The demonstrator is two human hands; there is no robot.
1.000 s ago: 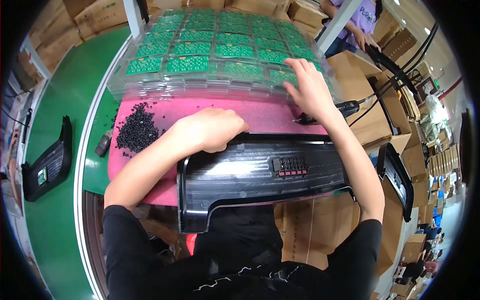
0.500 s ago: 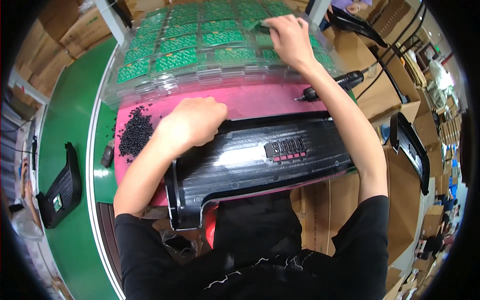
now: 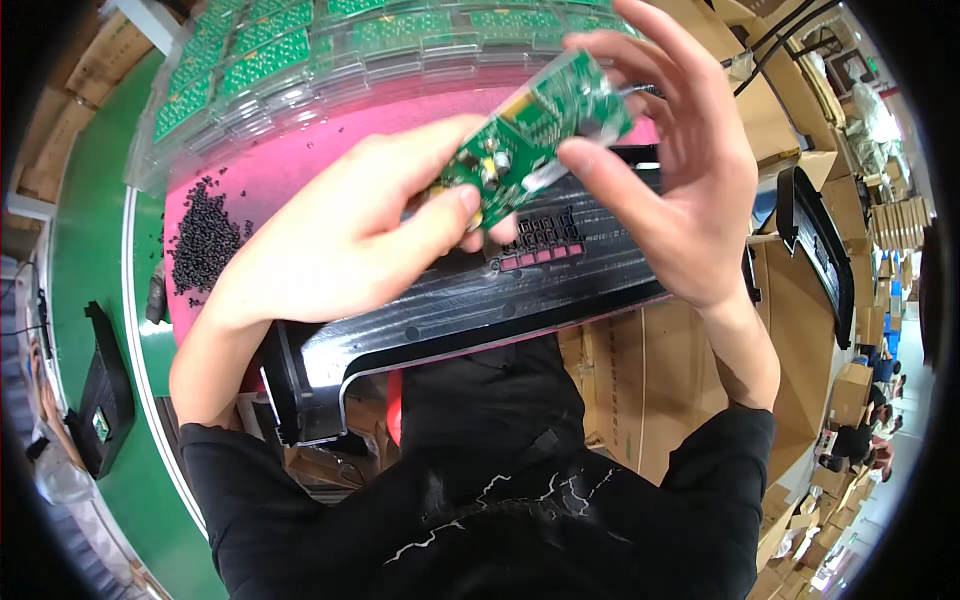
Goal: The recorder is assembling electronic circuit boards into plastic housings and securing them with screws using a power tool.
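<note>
My left hand (image 3: 370, 215) pinches the lower left end of a green circuit board (image 3: 535, 135), thumb on its component side. The board is tilted and slightly blurred, its upper right end raised. Around that end my right hand (image 3: 690, 150) is open, fingers spread, its thumb tip at the board's lower edge; whether it touches is hard to tell. Below both hands a long black plastic housing (image 3: 430, 320) lies with its hollow side up, a small grid of openings (image 3: 545, 240) near its middle. My left forearm and hand cover part of the housing.
Clear plastic trays of green circuit boards (image 3: 270, 65) are stacked at the back of the pink work surface (image 3: 290, 135). Small black parts (image 3: 205, 240) lie heaped at the left. Another black housing (image 3: 105, 400) is farther left. Cardboard boxes (image 3: 790, 300) and a black housing (image 3: 820, 255) stand at right.
My right hand has come back from the trays toward me, and a circuit board is now between my hands. My left hand, closed over the housing before, now grips the board. The view has shifted.
</note>
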